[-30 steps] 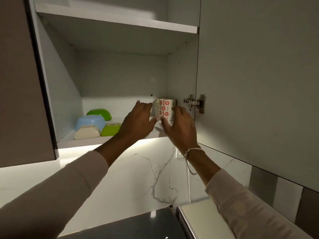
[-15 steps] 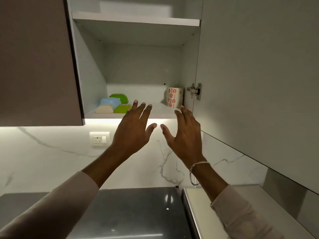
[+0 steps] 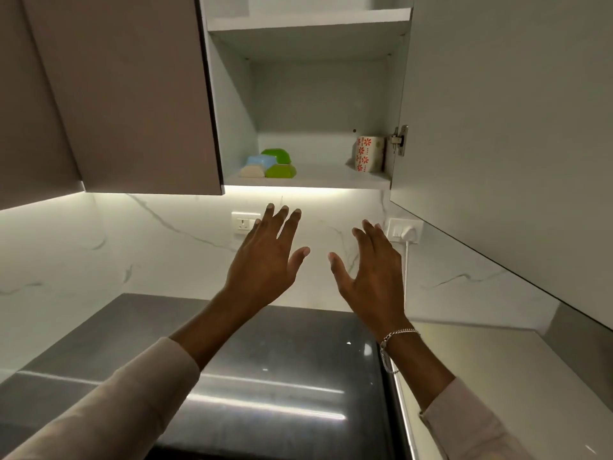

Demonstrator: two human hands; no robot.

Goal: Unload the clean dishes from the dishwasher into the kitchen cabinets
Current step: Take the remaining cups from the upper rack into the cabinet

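Both hands (image 3: 265, 260) dropped below the shelf (image 3: 308, 180); bowls (image 3: 268, 164) sit left.

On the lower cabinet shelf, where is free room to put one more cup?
The middle of the lower shelf is bare, between the plastic bowls on its left and the floral mug by the right wall. The left end is crowded. The top of the upper shelf is hidden from here.

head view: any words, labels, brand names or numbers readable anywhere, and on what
No readable text in this view.
The mug bears only a red flower pattern, no letters.
The left wall socket, the right wall socket and the plastic containers show no legible marking.
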